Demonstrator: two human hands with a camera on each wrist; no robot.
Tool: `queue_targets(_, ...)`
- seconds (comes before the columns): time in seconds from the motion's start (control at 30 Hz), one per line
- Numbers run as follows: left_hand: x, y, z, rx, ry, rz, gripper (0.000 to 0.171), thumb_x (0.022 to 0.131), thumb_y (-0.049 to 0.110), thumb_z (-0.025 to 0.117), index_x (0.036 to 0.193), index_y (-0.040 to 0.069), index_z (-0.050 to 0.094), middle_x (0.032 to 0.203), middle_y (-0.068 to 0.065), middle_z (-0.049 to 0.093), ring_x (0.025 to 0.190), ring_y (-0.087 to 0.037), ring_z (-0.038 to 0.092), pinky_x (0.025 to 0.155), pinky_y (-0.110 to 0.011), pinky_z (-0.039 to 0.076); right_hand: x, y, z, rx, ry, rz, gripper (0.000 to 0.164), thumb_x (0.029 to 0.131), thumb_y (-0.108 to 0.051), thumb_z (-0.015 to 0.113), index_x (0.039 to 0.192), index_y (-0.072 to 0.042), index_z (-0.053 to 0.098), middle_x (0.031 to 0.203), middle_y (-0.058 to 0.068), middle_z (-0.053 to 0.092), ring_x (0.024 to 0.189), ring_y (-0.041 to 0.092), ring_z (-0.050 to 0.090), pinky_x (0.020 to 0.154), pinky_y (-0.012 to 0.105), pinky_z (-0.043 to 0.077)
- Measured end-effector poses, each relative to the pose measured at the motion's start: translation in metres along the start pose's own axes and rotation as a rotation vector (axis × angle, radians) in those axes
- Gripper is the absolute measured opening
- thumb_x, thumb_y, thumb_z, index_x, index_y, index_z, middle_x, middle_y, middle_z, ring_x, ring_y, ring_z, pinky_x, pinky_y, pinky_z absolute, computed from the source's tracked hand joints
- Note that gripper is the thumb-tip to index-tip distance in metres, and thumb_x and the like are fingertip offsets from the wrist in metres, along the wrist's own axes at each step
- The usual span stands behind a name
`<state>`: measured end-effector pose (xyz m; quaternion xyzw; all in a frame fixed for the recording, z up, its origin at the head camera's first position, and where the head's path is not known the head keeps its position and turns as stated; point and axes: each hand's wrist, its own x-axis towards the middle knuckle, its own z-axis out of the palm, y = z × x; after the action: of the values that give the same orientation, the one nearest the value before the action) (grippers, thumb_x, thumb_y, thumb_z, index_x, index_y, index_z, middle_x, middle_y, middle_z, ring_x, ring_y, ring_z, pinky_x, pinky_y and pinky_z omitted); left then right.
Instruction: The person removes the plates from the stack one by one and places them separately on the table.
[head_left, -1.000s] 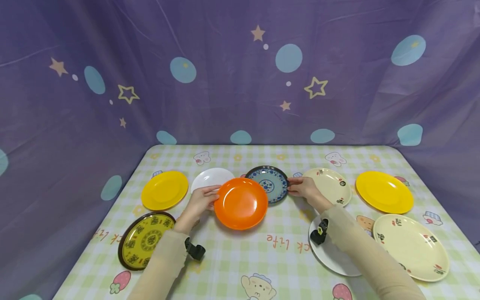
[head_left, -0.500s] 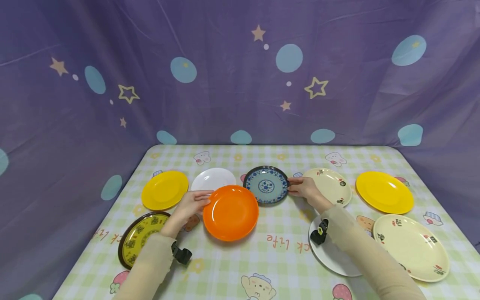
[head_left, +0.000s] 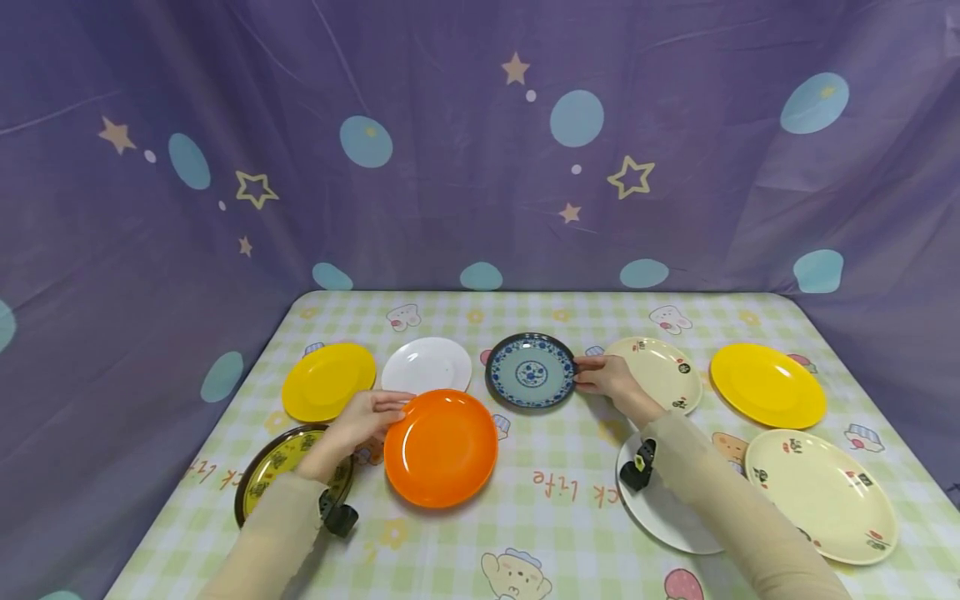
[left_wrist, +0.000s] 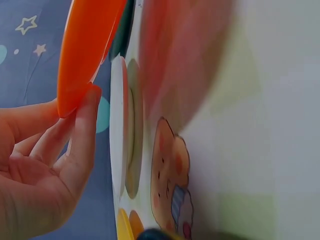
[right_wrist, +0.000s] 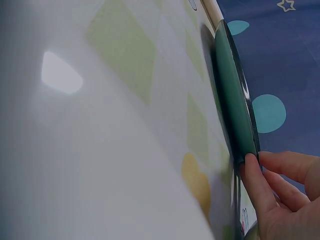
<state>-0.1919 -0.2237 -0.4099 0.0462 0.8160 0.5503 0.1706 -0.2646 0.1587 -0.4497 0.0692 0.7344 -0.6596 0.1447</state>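
An orange plate is pinched at its left rim by my left hand. In the left wrist view the orange plate is held above the cloth, its shadow falling below. My right hand pinches the right rim of a blue flowered plate with a dark edge. The right wrist view shows thumb and fingers on the rim of that plate, seen edge-on near the cloth. Behind the orange plate lies a small white plate. The left forearm partly hides a brown-rimmed patterned plate.
Yellow plates lie at the left and right. A cream plate is beside my right hand, a larger cream plate at the right front. My right forearm covers part of a white plate. Checked cloth covers the table.
My left hand has carried the orange plate left and toward the front, uncovering the blue flowered plate and more of the small white plate. My right hand has stayed in place.
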Motion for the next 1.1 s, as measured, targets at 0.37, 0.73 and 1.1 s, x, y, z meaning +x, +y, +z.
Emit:
queue_targets(0.37,-0.007,-0.012,-0.010,0.042,-0.019,-0.002,0.033,0.086,0.002,0.051,0.117,-0.009,0.052,0.104,-0.023,0.061,0.070,-0.017,0.064,0.052,-0.032,0.053,0.000,0.002,0.001,0.016,0.008,0.012,0.043,0.080,0.011,0.050,0.123,0.010,0.044,0.126,0.028,0.042,0.075,0.011,0.062,0.077,0.028,0.052)
queue_targets(0.73,-0.012,-0.017,-0.014,0.078,-0.020,0.006,0.032,0.086,0.001,0.051,0.116,-0.009,0.052,0.102,-0.023,0.061,0.063,-0.013,0.061,0.047,-0.029,0.052,0.000,0.002,0.001,0.016,0.012,0.021,0.044,0.081,0.011,0.050,0.124,0.010,0.044,0.126,0.028,0.042,0.074,0.010,0.061,0.076,0.028,0.052)
queue_targets(1.1,-0.011,-0.017,-0.011,0.141,0.009,-0.068,0.030,0.086,0.004,0.052,0.115,-0.003,0.057,0.099,-0.016,0.065,0.054,-0.012,0.057,0.044,-0.028,0.049,0.000,-0.001,0.002,0.020,0.010,0.024,0.043,0.081,0.010,0.050,0.124,0.009,0.044,0.126,0.028,0.043,0.075,0.011,0.061,0.077,0.028,0.052)
